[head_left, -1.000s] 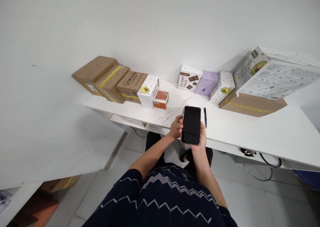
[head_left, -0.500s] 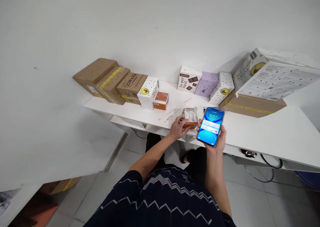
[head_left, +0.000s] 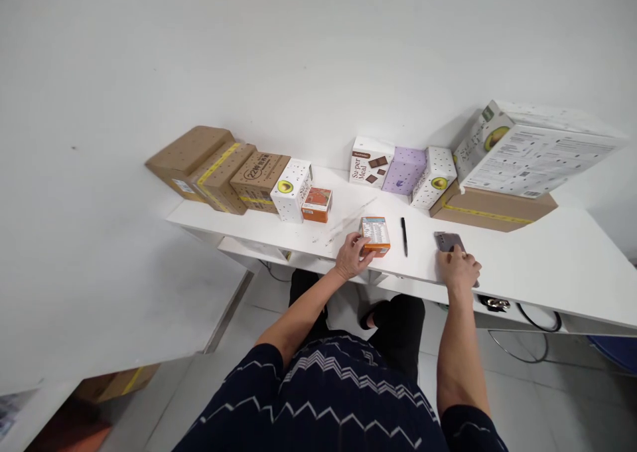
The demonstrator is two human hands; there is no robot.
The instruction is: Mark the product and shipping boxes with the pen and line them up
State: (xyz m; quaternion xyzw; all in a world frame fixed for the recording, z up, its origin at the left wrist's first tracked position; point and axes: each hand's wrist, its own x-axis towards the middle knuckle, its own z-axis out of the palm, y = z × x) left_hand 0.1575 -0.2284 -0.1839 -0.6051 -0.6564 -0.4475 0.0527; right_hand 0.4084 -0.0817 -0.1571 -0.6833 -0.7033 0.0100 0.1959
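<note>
A small orange-and-white box [head_left: 374, 233] lies near the front edge of the white desk, its printed side up. My left hand [head_left: 352, 255] has its fingers curled against the box's left side and front. To the right, a smartphone [head_left: 446, 240] rests on the desk with its back and camera up. Over its lower part bends my right hand [head_left: 458, 266], fingers gripping it and hiding much of it. Between the box and the phone lies a black pen [head_left: 404, 237].
Left on the desk [head_left: 522, 266] stand brown cartons [head_left: 259, 176], a white avocado box [head_left: 290, 196] and another orange box [head_left: 317, 204]. At the back are a chocolate-print box [head_left: 368, 162], a purple box [head_left: 404, 171] and a big white box [head_left: 532, 156] on a carton [head_left: 488, 213].
The phone, first held with its screen facing me, moved right and was turned face down onto the desk by my right hand. My left hand left the phone for the small orange-and-white box.
</note>
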